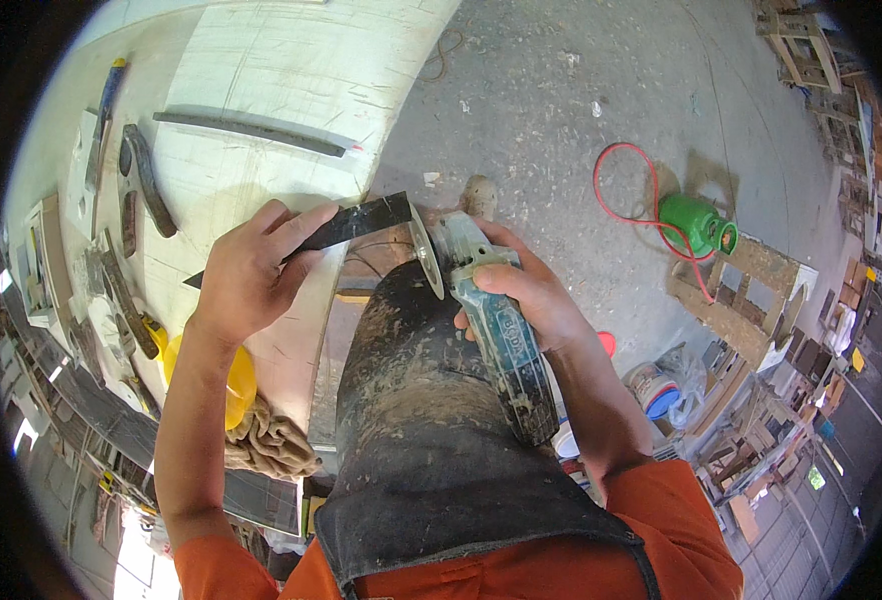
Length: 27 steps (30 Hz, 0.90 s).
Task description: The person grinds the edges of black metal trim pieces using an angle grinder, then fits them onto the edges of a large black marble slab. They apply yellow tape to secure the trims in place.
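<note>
The table (271,70) is brightly lit, the floor (531,110) right of it dimmer. Farther right, a gas bottle (689,222) casts a soft shadow. Below the table, glare burns white; straight lines bend toward the borders.

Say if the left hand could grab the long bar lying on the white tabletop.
Probably not yet: the left hand grips a black strip, though the way to the long bar looks free.

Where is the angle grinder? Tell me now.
Just right of centre in the head view, the angle grinder sits in the right grip, its disc beside the dark bar's end.
</note>
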{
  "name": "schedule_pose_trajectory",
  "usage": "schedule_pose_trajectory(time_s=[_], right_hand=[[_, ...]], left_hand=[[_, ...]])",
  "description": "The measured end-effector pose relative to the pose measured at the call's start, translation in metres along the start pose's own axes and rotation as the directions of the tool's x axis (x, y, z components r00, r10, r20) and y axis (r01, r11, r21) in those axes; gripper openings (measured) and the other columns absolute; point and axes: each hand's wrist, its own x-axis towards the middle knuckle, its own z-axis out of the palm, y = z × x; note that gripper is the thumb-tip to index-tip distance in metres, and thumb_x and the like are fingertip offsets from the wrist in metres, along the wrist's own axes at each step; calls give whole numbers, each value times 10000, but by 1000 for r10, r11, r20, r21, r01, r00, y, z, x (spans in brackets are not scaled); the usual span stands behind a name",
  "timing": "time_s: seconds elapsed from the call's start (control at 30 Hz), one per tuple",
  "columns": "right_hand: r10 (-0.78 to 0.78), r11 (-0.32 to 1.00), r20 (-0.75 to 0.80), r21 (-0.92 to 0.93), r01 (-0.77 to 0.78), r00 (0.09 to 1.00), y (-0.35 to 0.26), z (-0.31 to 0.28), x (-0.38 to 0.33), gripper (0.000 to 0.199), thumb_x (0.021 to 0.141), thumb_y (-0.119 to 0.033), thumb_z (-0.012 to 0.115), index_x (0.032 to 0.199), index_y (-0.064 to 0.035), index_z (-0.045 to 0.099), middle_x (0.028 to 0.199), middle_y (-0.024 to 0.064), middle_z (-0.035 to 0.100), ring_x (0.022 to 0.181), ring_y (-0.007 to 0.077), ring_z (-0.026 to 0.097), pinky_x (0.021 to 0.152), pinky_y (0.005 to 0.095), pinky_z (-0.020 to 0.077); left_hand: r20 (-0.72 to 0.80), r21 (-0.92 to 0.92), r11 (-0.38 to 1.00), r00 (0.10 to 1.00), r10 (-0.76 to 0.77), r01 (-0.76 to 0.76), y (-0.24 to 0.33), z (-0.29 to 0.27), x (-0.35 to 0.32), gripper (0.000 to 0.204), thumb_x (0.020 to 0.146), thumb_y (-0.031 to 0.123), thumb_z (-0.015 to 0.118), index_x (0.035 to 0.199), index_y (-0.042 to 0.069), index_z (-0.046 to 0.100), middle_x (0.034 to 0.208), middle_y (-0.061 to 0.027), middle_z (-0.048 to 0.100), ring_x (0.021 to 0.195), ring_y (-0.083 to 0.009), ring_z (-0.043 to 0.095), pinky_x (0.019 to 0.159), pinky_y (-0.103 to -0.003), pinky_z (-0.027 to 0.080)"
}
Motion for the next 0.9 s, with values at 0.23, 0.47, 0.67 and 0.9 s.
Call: schedule_pose_trajectory(time_s=[0.23,0.47,0.67,0.9], right_hand=[[30,995,-109,-97,-40,994,11,-16,17,786,893,-170,782,1584,-112,412,1133,172,677,769,261,740,628,385,625],[-485,816,-73,-396,421,872,8,-14,16,786,875,-76,808,1566,-44,435,1272,145,665,1059,196,676,893,334,568],[-571,703,0,-516,489,821,10,1,22,805,878,-25,809,1576,-3,410,1331,109,634,1184,160,614,1030,332,501],[-543,760,-18,-436,483,839,7,9,24,776,863,-141,841,1515,28,456,1330,154,633,1231,209,599,1083,357,465]], left_hand=[[33,-22,999,999,-25,26,2,-4,2,558,859,77,774,1397,173,664,928,-108,597,762,-349,628,671,-433,516],[9,-47,998,999,-32,32,4,-1,1,555,865,62,771,1401,154,662,923,-132,608,761,-353,621,669,-427,516],[15,-57,997,999,-53,53,8,-1,0,572,855,31,770,1405,142,659,928,-131,613,763,-348,619,673,-420,521],[-14,-51,999,1000,-15,14,6,1,-1,583,847,20,775,1405,140,659,926,-129,609,761,-346,619,669,-424,517]])
